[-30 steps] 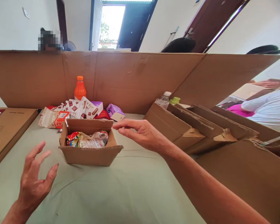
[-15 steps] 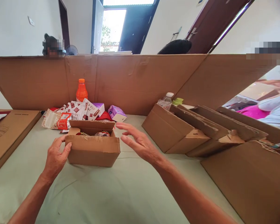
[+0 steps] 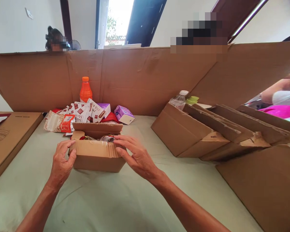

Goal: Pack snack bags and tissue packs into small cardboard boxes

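A small open cardboard box (image 3: 96,162) stands on the pale green cloth in front of me, with shiny red and clear wrapped packets (image 3: 106,138) partly showing inside. My left hand (image 3: 62,159) grips its left front corner, thumb on the front face and fingers over the rim. At the right end, my right hand (image 3: 135,156) holds the front flap (image 3: 94,149), with the thumb in front and fingers over the top edge. That flap leans outward toward me. The lower fingers of my right hand are slightly blurred.
Behind the box lie brown-and-white sachets (image 3: 81,111), a torn food pouch (image 3: 60,121) and purple cartons (image 3: 124,114), near an orange bottle (image 3: 86,90). Several open boxes (image 3: 183,132) line the right side. A flat carton (image 3: 16,132) lies left. Cardboard (image 3: 140,80) walls the back; people sit beyond.
My right hand has moved left from beside the box onto its right rim. The front flap has tipped outward. My left hand stays on the left corner.
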The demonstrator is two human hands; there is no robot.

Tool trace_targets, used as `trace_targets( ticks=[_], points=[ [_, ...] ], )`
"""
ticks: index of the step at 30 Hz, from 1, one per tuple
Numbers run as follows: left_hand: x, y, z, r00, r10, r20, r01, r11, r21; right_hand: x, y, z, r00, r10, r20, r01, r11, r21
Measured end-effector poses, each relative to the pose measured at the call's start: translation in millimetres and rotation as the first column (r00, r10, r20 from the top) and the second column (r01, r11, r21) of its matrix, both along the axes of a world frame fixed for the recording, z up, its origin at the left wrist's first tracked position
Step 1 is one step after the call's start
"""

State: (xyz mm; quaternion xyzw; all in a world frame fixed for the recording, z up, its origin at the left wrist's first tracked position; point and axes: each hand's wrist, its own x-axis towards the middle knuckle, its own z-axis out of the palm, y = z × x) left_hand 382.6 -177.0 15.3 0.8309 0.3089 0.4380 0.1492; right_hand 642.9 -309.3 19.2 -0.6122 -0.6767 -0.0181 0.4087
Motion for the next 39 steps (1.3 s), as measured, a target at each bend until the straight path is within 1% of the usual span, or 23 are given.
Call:
trace_targets(
  ticks=[3, 6, 8, 10, 14, 16, 18, 21, 23, 25, 27, 29, 31, 33, 35, 37, 39],
  points=[
    [1.9, 0.7, -3.5, 1.0, -0.002, 0.027, 0.002, 1.0, 0.009, 8.0, 2.0, 6.3, 0.998, -0.05, 0.03, 0.05, 0.999, 0.011],
    [2.8, 1.7, -8.0, 0.998, -0.01, 0.054, 0.009, 1.0, 0.023, 9.0, 7.8, 9.7, 0.992, -0.061, 0.113, 0.062, 0.998, -0.002],
    [2.3, 2.5, -10.2, 0.998, -0.012, 0.062, 0.01, 0.999, 0.033, 6.4, 12.3, 12.7, 0.984, -0.042, 0.175, 0.058, 0.995, -0.084],
    [1.0, 3.2, -11.5, 0.998, -0.012, 0.06, 0.009, 0.999, 0.043, 2.3, 16.7, 18.6, 0.974, 0.016, 0.224, 0.031, 0.978, -0.205],
    [-1.0, 4.4, -12.5, 0.998, -0.018, 0.057, 0.015, 0.998, 0.066, -7.8, 26.2, 34.9, 0.942, 0.163, 0.292, -0.024, 0.905, -0.424],
    [-0.4, 5.2, -13.6, 0.998, -0.02, 0.067, 0.015, 0.997, 0.075, -12.1, 31.2, 39.1, 0.92, 0.199, 0.336, -0.011, 0.872, -0.489],
    [1.2, 6.3, -15.4, 0.996, -0.016, 0.083, 0.009, 0.996, 0.083, -14.4, 35.1, 38.4, 0.91, 0.206, 0.36, 0.004, 0.863, -0.505],
    [3.8, 8.2, -18.1, 0.995, -0.008, 0.104, -0.002, 0.995, 0.095, -13.8, 36.2, 30.2, 0.922, 0.197, 0.333, -0.015, 0.878, -0.478],
    [4.7, 9.5, -19.1, 0.994, -0.004, 0.111, -0.007, 0.995, 0.102, -12.2, 33.3, 23.1, 0.938, 0.166, 0.304, -0.026, 0.909, -0.416],
    [4.8, 10.6, -19.4, 0.994, -0.001, 0.114, -0.011, 0.994, 0.107, -10.5, 28.7, 18.4, 0.957, 0.092, 0.274, -0.01, 0.958, -0.286],
    [4.6, 11.3, -19.4, 0.994, 0.002, 0.111, -0.014, 0.994, 0.107, -8.4, 24.7, 19.0, 0.972, -0.013, 0.235, 0.038, 0.994, -0.101],
    [4.5, 11.7, -19.4, 0.995, 0.002, 0.104, -0.013, 0.995, 0.104, -5.4, 23.8, 26.2, 0.972, -0.119, 0.202, 0.106, 0.992, 0.073],
    [4.7, 11.6, -19.4, 0.995, 0.001, 0.1, -0.011, 0.995, 0.095, -1.3, 28.3, 36.9, 0.961, -0.197, 0.193, 0.162, 0.97, 0.183],
    [5.1, 11.3, -19.4, 0.995, 0.004, 0.1, -0.012, 0.996, 0.084, 3.2, 38.4, 45.7, 0.948, -0.245, 0.202, 0.204, 0.958, 0.203],
    [5.5, 11.1, -19.2, 0.995, 0.007, 0.1, -0.014, 0.997, 0.07, 7.0, 51.3, 47.9, 0.94, -0.268, 0.212, 0.237, 0.958, 0.159],
    [5.7, 10.9, -18.9, 0.996, 0.011, 0.093, -0.016, 0.998, 0.053, 8.7, 62.6, 43.1, 0.938, -0.265, 0.221, 0.249, 0.964, 0.098],
    [5.7, 10.8, -18.3, 0.997, 0.013, 0.076, -0.015, 0.999, 0.031, 7.3, 68.4, 34.3, 0.945, -0.23, 0.231, 0.226, 0.973, 0.045]
  ],
)
